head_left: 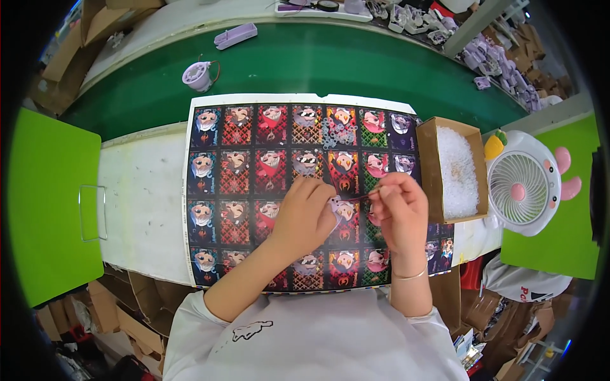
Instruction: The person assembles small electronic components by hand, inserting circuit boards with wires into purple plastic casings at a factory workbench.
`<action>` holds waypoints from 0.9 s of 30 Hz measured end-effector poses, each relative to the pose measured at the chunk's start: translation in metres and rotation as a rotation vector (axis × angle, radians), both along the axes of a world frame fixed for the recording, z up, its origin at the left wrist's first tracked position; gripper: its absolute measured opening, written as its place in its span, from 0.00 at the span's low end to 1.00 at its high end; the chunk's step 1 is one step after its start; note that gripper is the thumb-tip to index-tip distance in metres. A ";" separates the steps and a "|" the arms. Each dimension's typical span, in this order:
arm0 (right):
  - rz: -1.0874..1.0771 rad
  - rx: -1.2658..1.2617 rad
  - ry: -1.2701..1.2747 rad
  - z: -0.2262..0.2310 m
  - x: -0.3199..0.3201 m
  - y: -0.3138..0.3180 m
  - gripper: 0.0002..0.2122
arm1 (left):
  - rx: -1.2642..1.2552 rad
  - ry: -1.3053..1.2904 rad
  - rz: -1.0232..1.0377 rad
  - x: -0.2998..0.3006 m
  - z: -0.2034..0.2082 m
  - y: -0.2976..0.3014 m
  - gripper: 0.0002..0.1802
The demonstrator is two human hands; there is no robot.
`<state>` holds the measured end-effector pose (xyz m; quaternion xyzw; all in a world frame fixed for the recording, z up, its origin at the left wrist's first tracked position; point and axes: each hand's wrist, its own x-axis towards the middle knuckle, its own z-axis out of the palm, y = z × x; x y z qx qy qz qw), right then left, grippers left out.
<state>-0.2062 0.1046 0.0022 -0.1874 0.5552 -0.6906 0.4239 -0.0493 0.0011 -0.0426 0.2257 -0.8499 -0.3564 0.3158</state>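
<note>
My left hand is closed around a small lilac plastic part, most of which its fingers hide. A thin dark wire runs from that part across to my right hand, whose thumb and forefinger pinch its end. Both hands are just above a printed sheet covered in rows of cartoon cards. Beyond them on the sheet lies a loose heap of small clear and pale rings.
On the right stand a cardboard box of small clear pieces and a white fan with pink ears. The green belt at the back carries a round lilac housing with wires and a lilac tray-like piece.
</note>
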 end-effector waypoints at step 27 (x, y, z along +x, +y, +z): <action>0.191 0.504 1.645 -0.039 -0.030 0.028 0.06 | 0.303 0.053 -0.083 -0.001 -0.012 -0.001 0.16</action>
